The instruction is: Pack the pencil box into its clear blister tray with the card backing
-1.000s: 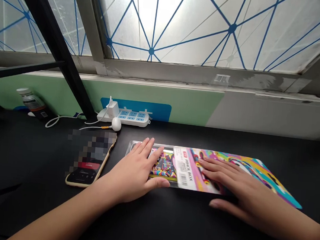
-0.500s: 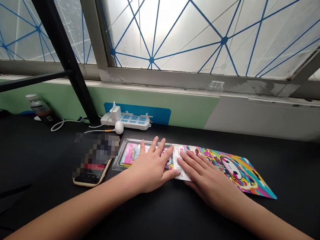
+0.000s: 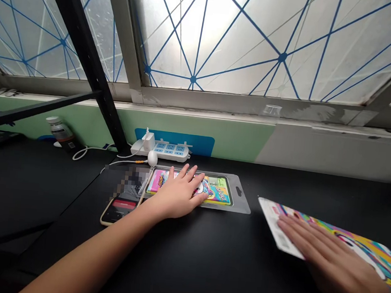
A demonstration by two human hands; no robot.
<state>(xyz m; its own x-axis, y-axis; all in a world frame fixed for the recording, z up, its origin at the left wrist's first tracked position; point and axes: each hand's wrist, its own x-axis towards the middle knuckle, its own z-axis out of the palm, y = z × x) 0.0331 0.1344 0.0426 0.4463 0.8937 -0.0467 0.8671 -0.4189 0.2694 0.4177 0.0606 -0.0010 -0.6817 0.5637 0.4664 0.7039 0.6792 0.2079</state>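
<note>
My left hand (image 3: 179,195) lies with fingers spread over a clear plastic blister tray (image 3: 241,203) on the black table. Inside the tray are colourful printed packets (image 3: 218,192), partly covered by that hand. At the right, my right hand (image 3: 338,257) has its fingers laid over a colourful backing card (image 3: 372,241) with a cartoon figure and a white end strip. The thumb is hidden, seemingly beneath the card. The card is apart from the tray, and its far right end runs out of view.
A phone (image 3: 119,210) lies just left of the tray, partly blurred out. Behind it are a white power strip (image 3: 171,151) with a plugged-in charger and a white cable (image 3: 81,152). A bottle (image 3: 63,132) leans near a black metal post (image 3: 95,74). A window spans the back.
My right hand has carried the backing card off the tray, to the right and toward me, uncovering the tray's right end. My left hand stays on the tray. The view has shifted slightly.
</note>
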